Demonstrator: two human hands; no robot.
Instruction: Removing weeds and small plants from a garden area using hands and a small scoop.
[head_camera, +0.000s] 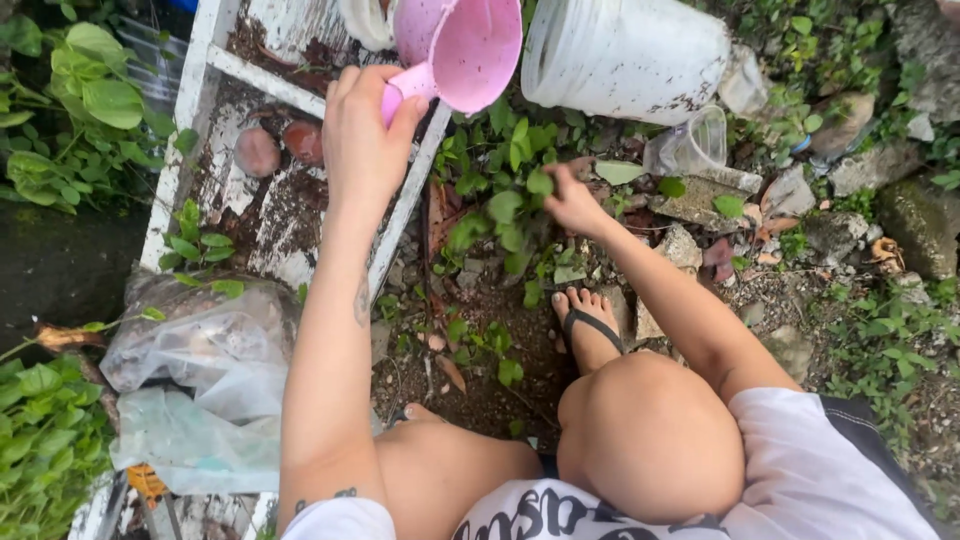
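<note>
i'm crouched low over a patch of soil and weeds, and my left hand (365, 140) is wrapped tight around the handle of a pink plastic dipper (462, 45), fingers closed on it and thumb pressed along the top, so the cup sits tilted up above the edge of an old white wooden frame (205, 60) with peeling paint. my right hand (572, 200) is down among the small green-leaved plants (505, 205), fingers bunched together in the leaves; i cannot tell whether they are actually gripping a stem or only touching it, since the leaves cover the fingertips. just beyond the dipper lies a big white bucket (625, 55) tipped on its side, and beside it a clear plastic cup (690, 145) lies among broken stones. two reddish round stones (280, 148) rest on the dirty board inside the frame. a heap of crumpled clear plastic bags (205, 385) sits by my left forearm. my right foot, in a black sandal (590, 325), is planted on the bare dark soil below the plants.
</note>
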